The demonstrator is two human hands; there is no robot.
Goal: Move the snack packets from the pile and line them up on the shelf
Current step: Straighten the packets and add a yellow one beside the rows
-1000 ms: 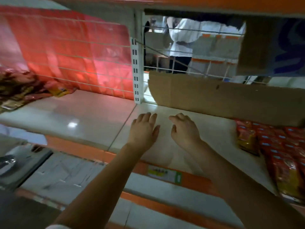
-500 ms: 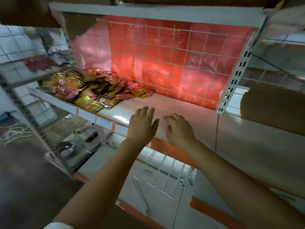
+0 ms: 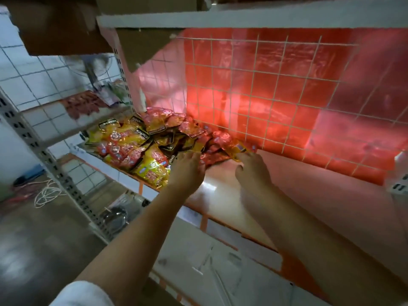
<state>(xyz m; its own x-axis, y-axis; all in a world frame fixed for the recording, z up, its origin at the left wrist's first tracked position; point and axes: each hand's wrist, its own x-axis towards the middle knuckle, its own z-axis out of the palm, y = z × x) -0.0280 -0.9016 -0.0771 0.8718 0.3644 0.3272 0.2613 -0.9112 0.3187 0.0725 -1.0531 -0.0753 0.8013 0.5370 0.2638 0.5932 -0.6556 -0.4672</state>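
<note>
Shelf [image 3: 223, 195], both hands at pile [image 3: 141, 138], left [image 3: 187, 171], right [image 3: 251, 171]

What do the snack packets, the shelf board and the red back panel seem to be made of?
Snack packets: thin glossy plastic film, judging by crinkles and bright glints. Shelf board: smooth, pale, semi-gloss surface, probably coated metal or laminate, since it mirrors a light spot. Red back panel: shiny, wrinkled plastic sheet behind a thin wire grid, likely metal.

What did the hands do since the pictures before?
Both hands reached forward-left across the shelf to the pile of snack packets. The left hand now touches its near edge; the right hand reaches a yellow packet. The pile itself looks unmoved.
</note>
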